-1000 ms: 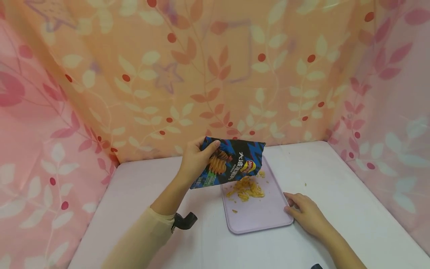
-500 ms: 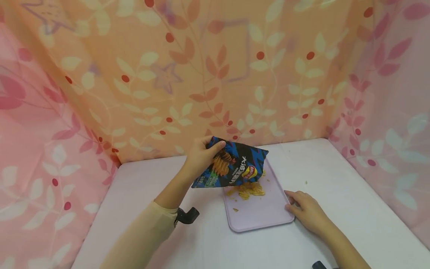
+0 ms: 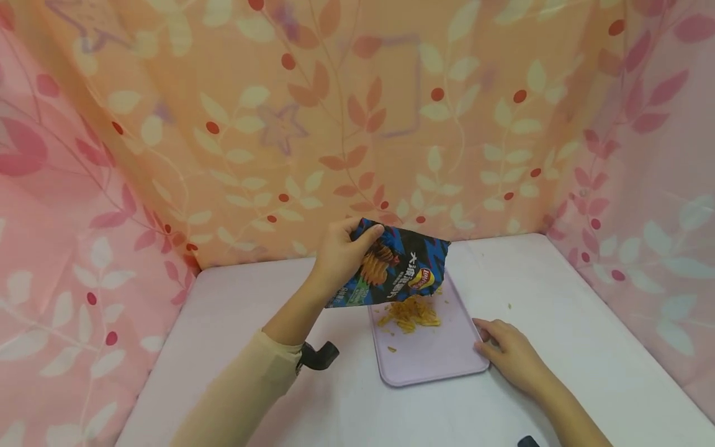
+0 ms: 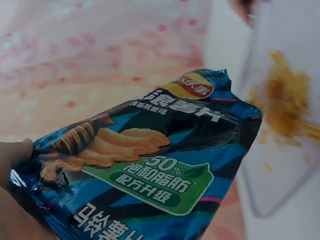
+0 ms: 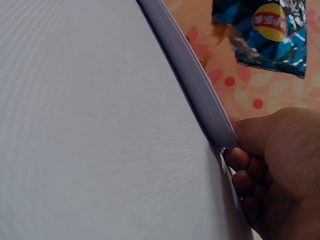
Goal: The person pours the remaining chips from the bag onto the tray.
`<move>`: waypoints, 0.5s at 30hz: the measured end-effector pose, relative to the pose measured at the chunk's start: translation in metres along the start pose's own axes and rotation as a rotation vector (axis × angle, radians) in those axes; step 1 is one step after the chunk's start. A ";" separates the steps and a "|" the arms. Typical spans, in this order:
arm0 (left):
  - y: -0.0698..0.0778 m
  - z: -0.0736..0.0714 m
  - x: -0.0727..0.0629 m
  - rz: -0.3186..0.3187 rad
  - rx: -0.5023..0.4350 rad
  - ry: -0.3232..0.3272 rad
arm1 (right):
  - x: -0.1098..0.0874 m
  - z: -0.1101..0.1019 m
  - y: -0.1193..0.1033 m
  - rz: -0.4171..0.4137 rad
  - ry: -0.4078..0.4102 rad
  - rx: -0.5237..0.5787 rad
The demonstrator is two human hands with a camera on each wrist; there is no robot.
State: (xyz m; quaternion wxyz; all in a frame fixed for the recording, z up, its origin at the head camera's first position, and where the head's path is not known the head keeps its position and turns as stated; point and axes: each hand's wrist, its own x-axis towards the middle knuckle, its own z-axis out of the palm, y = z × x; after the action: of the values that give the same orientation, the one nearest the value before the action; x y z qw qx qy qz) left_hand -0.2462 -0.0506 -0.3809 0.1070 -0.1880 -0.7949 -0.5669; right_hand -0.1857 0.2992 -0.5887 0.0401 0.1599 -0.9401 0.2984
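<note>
My left hand (image 3: 342,256) grips one end of a dark blue potato chip bag (image 3: 399,266), thumb on its printed front. The bag hangs tilted over a pale purple tray (image 3: 427,363), its torn-looking far end angled down to the right. Beneath it a small heap of yellow potato chips (image 3: 412,315) and crumbs lies on the tray. In the left wrist view the bag (image 4: 150,155) looks creased and rather flat; its inside is hidden. My right hand (image 3: 511,355) holds the tray's right edge; the right wrist view has the thumb at the rim (image 5: 195,87), other fingers curled below.
The tray stands on a white-covered table (image 3: 268,397). A crumb (image 3: 509,305) lies to the tray's right. Patterned cloth (image 3: 357,124) hangs behind and along both sides. A black wrist camera mount (image 3: 319,356) sticks out from the left sleeve.
My left hand with the bag dips slightly, then rises, drifting a little to the right overall. The right hand keeps its place at the tray's edge.
</note>
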 end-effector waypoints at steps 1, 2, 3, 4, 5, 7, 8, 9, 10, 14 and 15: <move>-0.001 0.001 0.000 -0.019 -0.001 -0.004 | 0.000 0.000 0.000 0.002 0.000 0.002; -0.002 0.002 0.000 -0.035 0.002 -0.011 | 0.000 0.001 0.000 0.004 0.000 0.005; -0.004 0.003 0.000 -0.048 0.004 -0.020 | 0.000 0.001 0.000 0.009 0.000 0.006; -0.004 0.003 0.000 -0.059 -0.003 -0.032 | 0.000 0.002 0.000 0.013 -0.003 0.007; -0.003 0.003 -0.001 -0.062 -0.008 -0.036 | -0.001 0.002 0.000 0.017 -0.005 0.009; 0.000 0.003 -0.001 -0.047 -0.008 -0.034 | -0.001 0.002 0.000 0.020 -0.006 0.008; 0.002 0.002 -0.001 -0.033 0.003 -0.035 | 0.000 0.002 0.000 0.019 -0.005 0.008; 0.005 0.001 0.000 -0.020 0.015 -0.043 | 0.000 0.002 -0.001 0.019 -0.002 0.010; 0.007 0.000 0.001 -0.007 0.026 -0.057 | 0.000 0.001 -0.001 0.020 -0.001 0.011; 0.019 -0.003 0.007 0.039 0.047 -0.069 | 0.002 -0.001 -0.003 0.016 0.001 0.007; 0.022 -0.003 0.008 0.051 0.040 -0.054 | 0.003 -0.001 -0.003 0.014 0.001 0.005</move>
State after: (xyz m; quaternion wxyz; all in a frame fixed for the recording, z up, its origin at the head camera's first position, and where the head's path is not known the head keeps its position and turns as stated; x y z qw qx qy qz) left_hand -0.2444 -0.0454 -0.3580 0.1037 -0.2210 -0.8036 -0.5428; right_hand -0.1877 0.2972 -0.5855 0.0381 0.1534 -0.9403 0.3013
